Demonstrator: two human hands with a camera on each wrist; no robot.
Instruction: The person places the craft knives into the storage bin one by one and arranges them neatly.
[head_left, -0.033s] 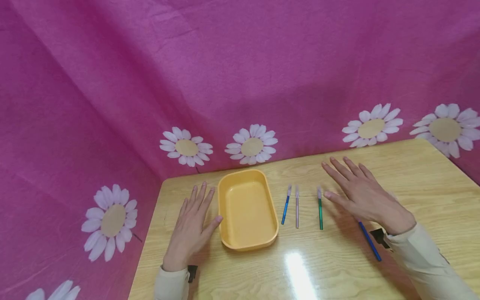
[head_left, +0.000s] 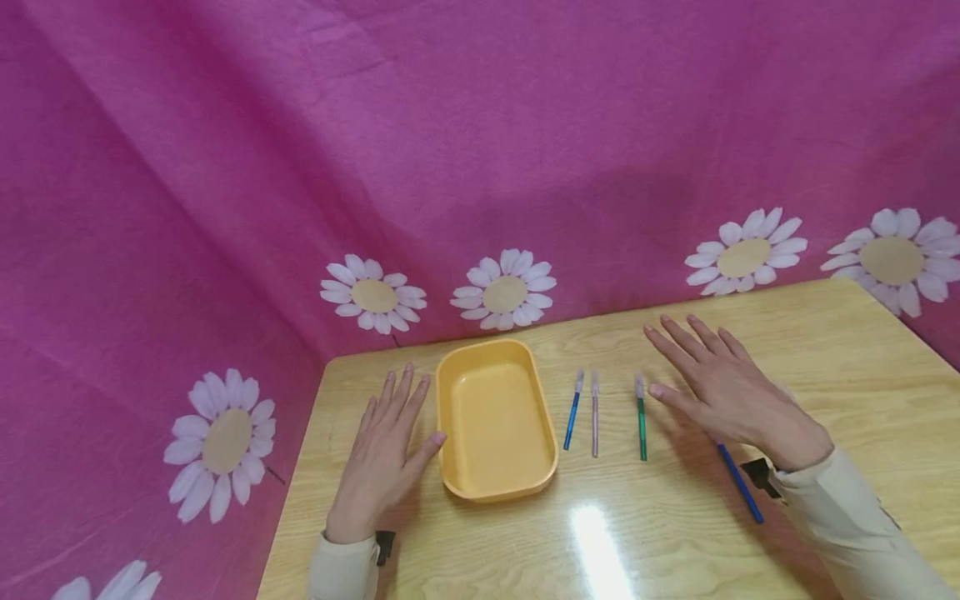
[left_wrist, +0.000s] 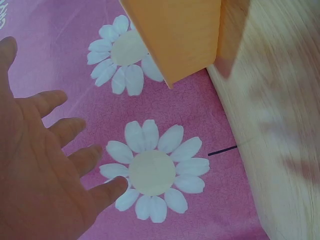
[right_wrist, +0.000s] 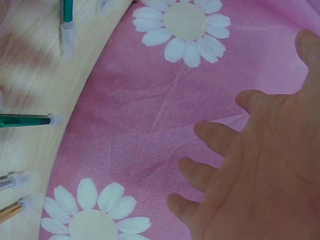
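My left hand, fingers straight and spread, is beside the yellow plastic tray, its thumb tip overlapping the tray's left rim in the head view. Right of the tray lie a blue pen, a lilac pen and a green pen, all with clear caps pointing away. My right hand hovers palm down to the right of the green pen, fingers spread, holding nothing. It partly hides a dark blue pen. In the right wrist view, a dark green pen and an orange pen also show.
The light wooden table meets a pink cloth with large white daisies at its back and left edges. A bright glare lies on the table's near part. The tray's wall stands out in the left wrist view.
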